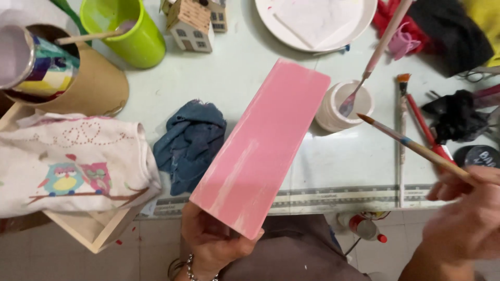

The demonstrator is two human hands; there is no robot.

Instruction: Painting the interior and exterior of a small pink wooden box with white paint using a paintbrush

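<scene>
While the left hand [211, 240] grips the near end of a pink-painted board [263, 145] from beneath, fingers wrapped round its lower edge, the board slants up and away over the pale counter [245, 73], far end toward a white plate [312, 23]; pink coat streaky, whiter patches near the held end; right hand [463, 218], blurred, fingers closed on a thin wooden paintbrush [416, 148], tip pointing left, hovering just right of the board, not touching it; small white paint cup [345, 106] just beside the board's right edge, a pink-handled brush [375, 54] standing in it; crumpled blue rag [190, 143] on the counter just left of the board, partly under it; white cloth with owl print [73, 169] draped over a wooden box [88, 231] at far left; brown cardboard tube [99, 86] and green cup [130, 31] behind it; small model house [191, 23] near the green cup; further brushes [403, 119] lying right of the paint cup; bracelet [190, 268] on the left wrist.
</scene>
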